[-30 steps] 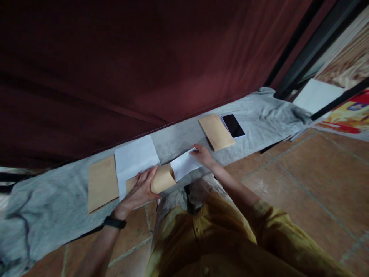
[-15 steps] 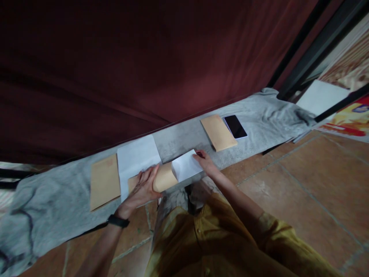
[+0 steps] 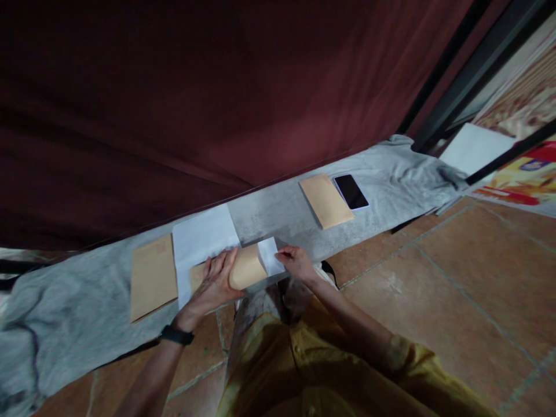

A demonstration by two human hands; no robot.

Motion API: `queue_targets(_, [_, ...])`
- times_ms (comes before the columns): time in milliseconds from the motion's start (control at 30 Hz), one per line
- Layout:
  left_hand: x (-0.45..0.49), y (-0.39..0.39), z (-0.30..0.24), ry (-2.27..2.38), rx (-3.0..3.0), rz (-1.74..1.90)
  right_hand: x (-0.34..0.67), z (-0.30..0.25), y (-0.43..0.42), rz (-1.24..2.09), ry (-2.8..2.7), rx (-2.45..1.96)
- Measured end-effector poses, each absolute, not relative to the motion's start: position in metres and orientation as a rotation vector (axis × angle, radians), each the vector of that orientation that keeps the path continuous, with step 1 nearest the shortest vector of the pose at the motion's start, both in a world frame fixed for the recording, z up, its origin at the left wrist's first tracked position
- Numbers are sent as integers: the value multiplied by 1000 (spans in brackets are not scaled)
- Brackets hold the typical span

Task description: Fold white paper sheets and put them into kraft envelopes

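My left hand grips a brown envelope, fingers over its top and thumb at the near edge. The envelope bulges open at its right end. Out of that end sticks a white sheet of paper, partly inside. My right hand pinches the paper's right edge between thumb and fingers. Under and behind the left hand lie larger white sheets. Another brown envelope rests flat to the left of them.
To the right, a further brown envelope lies beside a dark-screened phone. All rest on a narrow surface covered by a grey cloth. A dark red curtain hangs behind it. Black metal bars and a colourful printed sheet stand at the right.
My right hand has moved left with the paper, and less of the sheet now shows outside the envelope. My left hand keeps its hold. The view has shifted slightly.
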State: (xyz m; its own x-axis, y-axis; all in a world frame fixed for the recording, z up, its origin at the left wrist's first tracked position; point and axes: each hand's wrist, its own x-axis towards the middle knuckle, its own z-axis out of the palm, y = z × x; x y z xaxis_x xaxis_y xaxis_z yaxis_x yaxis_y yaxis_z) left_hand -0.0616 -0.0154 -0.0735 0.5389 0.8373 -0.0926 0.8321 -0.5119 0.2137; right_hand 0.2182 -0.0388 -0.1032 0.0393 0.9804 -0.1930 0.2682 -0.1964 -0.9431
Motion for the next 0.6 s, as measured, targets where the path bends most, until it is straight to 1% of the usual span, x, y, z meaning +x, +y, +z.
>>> queue_targets(300, [-60, -17, -72, 1382, 2575, 78, 183, -87, -46, 995, -1573, -1784])
queue_targets(600, [-55, -18, -66, 1352, 2574, 100, 179, -94, -52, 782, -1510, -1723])
